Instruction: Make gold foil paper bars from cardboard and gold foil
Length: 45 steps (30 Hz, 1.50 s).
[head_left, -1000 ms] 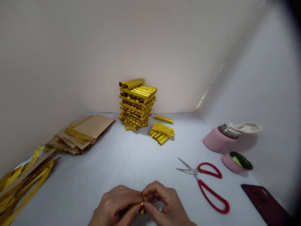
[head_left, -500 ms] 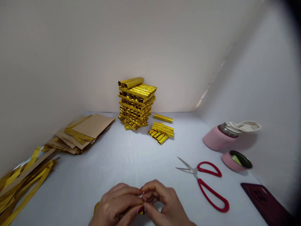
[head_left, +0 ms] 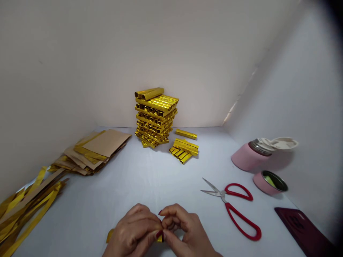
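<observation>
At the near edge of the table, my left hand [head_left: 135, 230] and my right hand [head_left: 184, 228] meet with fingertips together. Between them is a small gold foil paper piece [head_left: 160, 238], mostly covered by the fingers. One end of it pokes out left of my left hand, and a bit shows under the thumb. Both hands are closed in a pinch on it. Straight ahead rises a stack of folded gold paper sticks [head_left: 157, 117], laid crosswise in layers. Beside it sit a smaller pile of the same sticks [head_left: 184, 150] and one single stick [head_left: 186, 134].
Open scissors with red handles [head_left: 242, 210] lie right of my hands. Farther right are a pink container [head_left: 248, 157] with its white lid up, a pink cup [head_left: 264, 185] and a dark red phone [head_left: 301, 228]. Brown and gold sheets [head_left: 107, 142] and gold strips [head_left: 40, 210] lie left.
My right index finger has lifted slightly away from the left fingertips. A little more of the gold paper shows under my left thumb. Everything else stays put.
</observation>
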Tool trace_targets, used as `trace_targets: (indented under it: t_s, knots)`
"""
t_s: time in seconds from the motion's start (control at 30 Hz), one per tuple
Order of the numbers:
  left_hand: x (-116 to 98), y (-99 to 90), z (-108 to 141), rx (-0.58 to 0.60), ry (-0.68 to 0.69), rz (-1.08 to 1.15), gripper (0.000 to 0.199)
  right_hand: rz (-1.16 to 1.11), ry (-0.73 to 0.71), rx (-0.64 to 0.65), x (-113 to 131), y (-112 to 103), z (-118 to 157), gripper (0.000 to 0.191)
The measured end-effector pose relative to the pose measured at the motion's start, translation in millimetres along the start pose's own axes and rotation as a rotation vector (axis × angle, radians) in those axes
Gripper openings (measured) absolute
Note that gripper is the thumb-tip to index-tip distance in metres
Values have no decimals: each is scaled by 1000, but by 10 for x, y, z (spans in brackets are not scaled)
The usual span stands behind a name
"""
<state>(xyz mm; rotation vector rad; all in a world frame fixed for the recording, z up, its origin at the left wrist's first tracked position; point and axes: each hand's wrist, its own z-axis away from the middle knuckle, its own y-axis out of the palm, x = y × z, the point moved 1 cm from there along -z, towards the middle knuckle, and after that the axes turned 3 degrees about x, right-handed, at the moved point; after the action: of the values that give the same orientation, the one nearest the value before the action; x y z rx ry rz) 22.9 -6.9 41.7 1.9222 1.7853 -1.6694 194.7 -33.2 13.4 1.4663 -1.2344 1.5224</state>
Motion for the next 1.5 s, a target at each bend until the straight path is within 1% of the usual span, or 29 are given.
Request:
trace_targets:
  t_s: [0.1, 0.2, 0.3, 0.4, 0.5, 0.6, 0.63, 0.73, 0.83, 0.9, 0.97, 1.13, 1.2, 1.3, 1.4, 1.5]
  knots:
    - [19, -22, 14, -39, 8, -45, 19, -12, 47, -32, 21, -14, -9, 24]
    - [13, -29, 27, -117, 126, -184, 17, -23, 80, -70, 37, -22, -8, 26]
    - [-3, -5, 26, -143, 220, -268, 11, -51, 84, -80, 30, -15, -4, 26]
    - [-14, 17, 12, -149, 237, -277, 17, -72, 85, -85, 17, -4, -5, 26]
    - [-4, 24, 8, -124, 226, -258, 18, -73, 91, -72, 16, 0, -9, 27]
    - [37, 28, 33, -117, 215, -262, 11, -91, 116, -81, 19, -4, -14, 25]
    - [57, 30, 47, -119, 201, -272, 10, -104, 132, -89, 17, -6, -16, 24]
    - [117, 33, 92, -93, 122, -298, 14, -162, 166, -99, 8, -17, -20, 19]
    - [141, 14, 115, -71, 61, -271, 11, -232, 160, -103, 11, -35, -17, 16]
    - [132, -9, 113, -98, 59, -236, 13, -222, 129, -132, 31, -56, -10, 18]
    - [113, -28, 104, -125, 67, -215, 14, -136, 68, -150, 63, -76, -3, 16]
    - [90, -25, 91, -116, 61, -226, 10, 134, -122, -43, 116, -83, -17, 7]
    - [94, -13, 94, -110, 55, -223, 11, 192, -182, -45, 117, -79, -29, 9]
    - [108, -5, 97, -125, 24, -233, 20, 206, -221, -64, 112, -84, -41, 12]
    - [131, -9, 104, -121, -4, -253, 23, 178, -191, -85, 105, -99, -47, 12]
    - [165, -14, 123, -136, -22, -277, 21, 124, -81, -157, 94, -117, -57, 13]
